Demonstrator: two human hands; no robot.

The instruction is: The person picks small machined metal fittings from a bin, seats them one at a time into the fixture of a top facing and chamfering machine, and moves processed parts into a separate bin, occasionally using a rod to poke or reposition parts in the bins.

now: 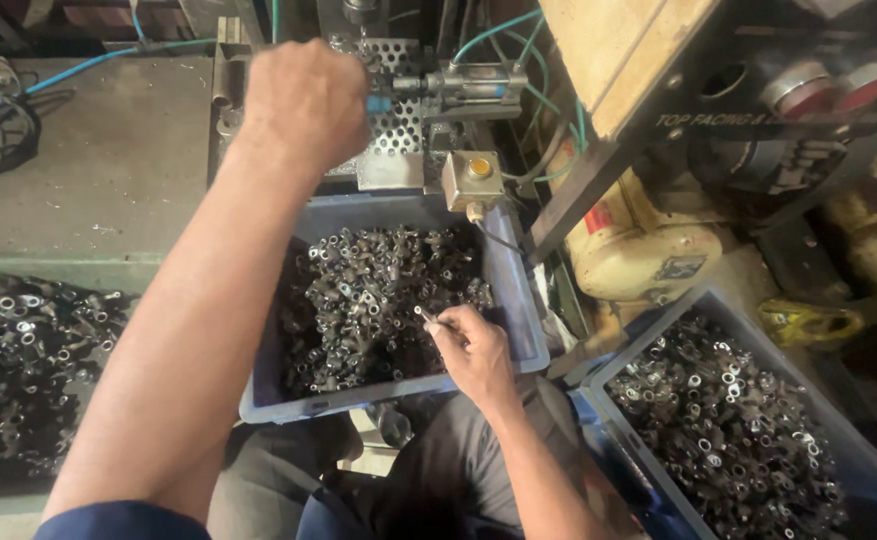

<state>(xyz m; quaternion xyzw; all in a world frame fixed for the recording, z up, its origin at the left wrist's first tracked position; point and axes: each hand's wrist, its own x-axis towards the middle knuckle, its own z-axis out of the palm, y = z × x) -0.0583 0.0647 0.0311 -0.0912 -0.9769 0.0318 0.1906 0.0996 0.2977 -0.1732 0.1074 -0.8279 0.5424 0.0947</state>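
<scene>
A grey-green surface fills the view from nine to eleven o'clock, with blue hoses and cables lying at its far left. At twelve o'clock stands a machine with a perforated metal plate, a small air cylinder and teal hoses; a yellow-buttoned box hangs just below it. At the centre sits a blue bin heaped with small dark metal parts. A second blue bin of like parts lies at four o'clock, and a loose heap of parts spreads at eight o'clock. A cream motor housing rests at three o'clock, between the two bins, under a dark panel with two round buttons at one o'clock. The left hand reaches up to twelve o'clock, its grip closed as a fist against the machine's plate; what it holds, if anything, cannot be told. The right hand lies over the centre bin at its five o'clock corner, its grip narrow, pinching one part between thumb and fingers just above the heap.
</scene>
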